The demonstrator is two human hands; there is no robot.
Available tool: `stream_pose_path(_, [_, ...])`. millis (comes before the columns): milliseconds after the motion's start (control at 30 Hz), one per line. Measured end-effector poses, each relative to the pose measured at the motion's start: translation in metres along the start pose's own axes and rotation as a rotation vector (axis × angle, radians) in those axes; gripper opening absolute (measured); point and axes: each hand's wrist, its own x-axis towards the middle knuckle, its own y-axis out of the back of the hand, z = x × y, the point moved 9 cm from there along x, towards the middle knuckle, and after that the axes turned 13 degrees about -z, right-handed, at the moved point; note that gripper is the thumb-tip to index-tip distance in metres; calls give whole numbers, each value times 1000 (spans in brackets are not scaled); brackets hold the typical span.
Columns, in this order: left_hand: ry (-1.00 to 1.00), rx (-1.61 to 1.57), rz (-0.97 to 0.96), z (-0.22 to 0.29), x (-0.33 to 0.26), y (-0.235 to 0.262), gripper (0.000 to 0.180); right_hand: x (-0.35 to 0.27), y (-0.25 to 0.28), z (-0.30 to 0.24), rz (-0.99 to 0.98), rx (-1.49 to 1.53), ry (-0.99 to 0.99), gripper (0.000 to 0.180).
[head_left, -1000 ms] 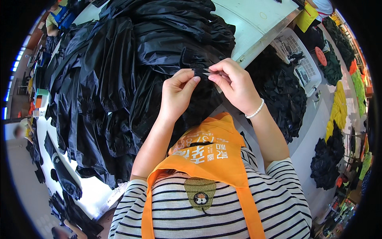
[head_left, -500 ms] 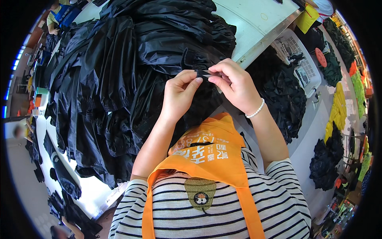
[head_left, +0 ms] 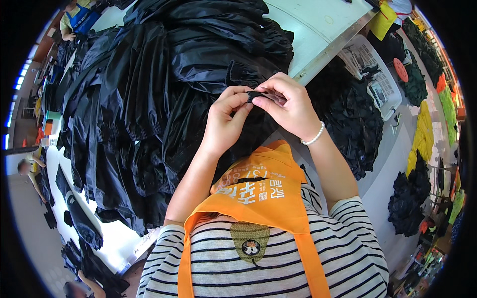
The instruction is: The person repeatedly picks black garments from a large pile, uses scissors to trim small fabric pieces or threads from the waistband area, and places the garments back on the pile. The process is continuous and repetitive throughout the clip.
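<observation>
While both hands meet above the heap of black garments (head_left: 164,94), the left hand (head_left: 224,124) pinches a small black piece of fabric (head_left: 256,95) between thumb and forefinger, and the right hand (head_left: 288,104), with a pearl bracelet (head_left: 314,137) on its wrist, grips the same piece from the other side, fingertips touching. That piece sits at the near edge of the garment pile, just over the edge of the pale tabletop (head_left: 318,30). An orange apron (head_left: 258,193) hangs over a striped shirt (head_left: 348,253) below the forearms. To the right, a white plastic basket (head_left: 370,64) stands on the floor beside more dark fabric (head_left: 357,124).
</observation>
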Motion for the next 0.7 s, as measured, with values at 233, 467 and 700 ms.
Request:
stream_pose_path(233, [-270,-14,14,67,-68,57,7,-22,32,75,352,393,-341,13])
stream_pose_path(467, [-213,-412,1048,39,-219,245,13,-16,-26,97,29,7,-86,64])
stream_pose_path(700, [514,509,1310,-86,-289,357,44,-40,-21,170,85,-459,-523,19])
